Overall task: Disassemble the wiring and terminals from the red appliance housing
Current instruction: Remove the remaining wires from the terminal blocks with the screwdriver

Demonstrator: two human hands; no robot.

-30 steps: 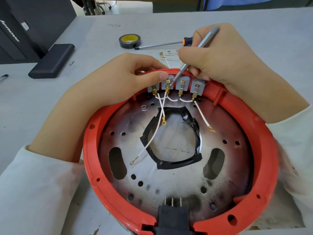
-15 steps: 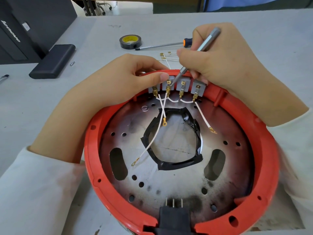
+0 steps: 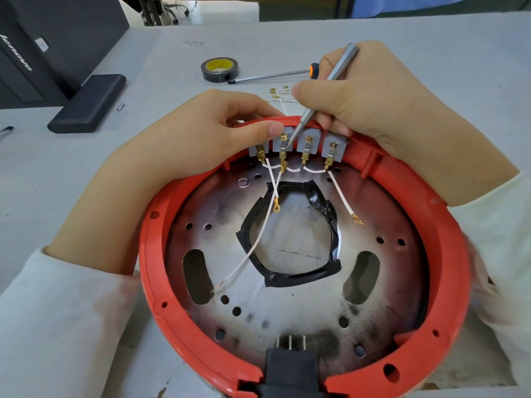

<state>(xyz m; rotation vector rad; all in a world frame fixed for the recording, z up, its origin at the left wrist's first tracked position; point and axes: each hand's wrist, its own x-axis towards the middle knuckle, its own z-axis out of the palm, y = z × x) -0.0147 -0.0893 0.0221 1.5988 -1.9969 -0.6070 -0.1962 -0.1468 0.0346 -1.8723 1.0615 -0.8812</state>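
Grey desk (image 3: 416, 38) carries the round red plastic appliance housing (image 3: 161, 254) near its front edge. At the housing's far rim, the left hand (image 3: 201, 139) grips the edge while the right hand (image 3: 370, 99) pinches a slim grey metal screwdriver (image 3: 324, 90), tip on the brass terminals with white wires (image 3: 283, 152).

Both forearms wear long white sleeves (image 3: 57, 311), cuffs faintly smudged, leaving bare hands uncovered.

— Where's the red housing (image 3: 161, 254)?
— Lower centre, round, open side up.
— And the wires (image 3: 260, 239)?
— White, trailing loose from four brass terminals (image 3: 307, 146) at its upper rim.
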